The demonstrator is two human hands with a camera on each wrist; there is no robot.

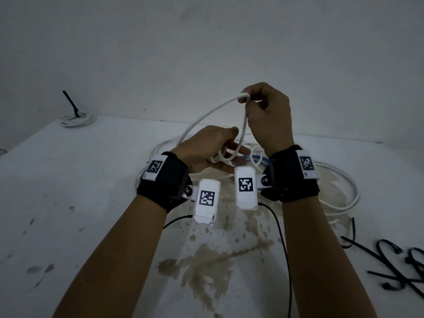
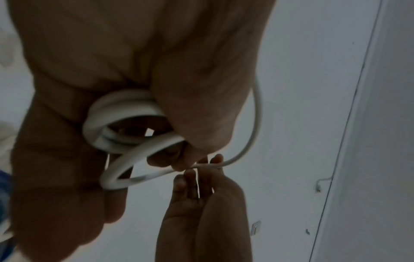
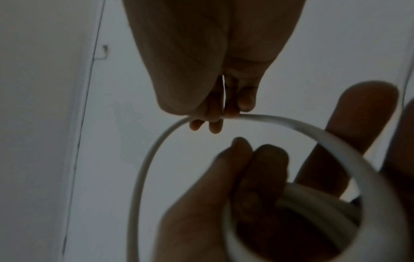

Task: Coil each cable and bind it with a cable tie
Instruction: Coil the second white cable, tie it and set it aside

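Our right fingers [image 1: 246, 101] pinch one white cable [image 1: 206, 118] up high; our left hand [image 1: 211, 149] grips its small coil [image 1: 220, 157]. One bound coil [image 1: 76, 118] lies apart; several black ties [image 1: 390, 265] lie right.

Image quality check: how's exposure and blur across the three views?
Head: dim, grainy, yet white cable and both hands readable. Left wrist: left hand underexposed, coil soft. Right wrist: right hand dark against pale wall, near cable loop blurred.
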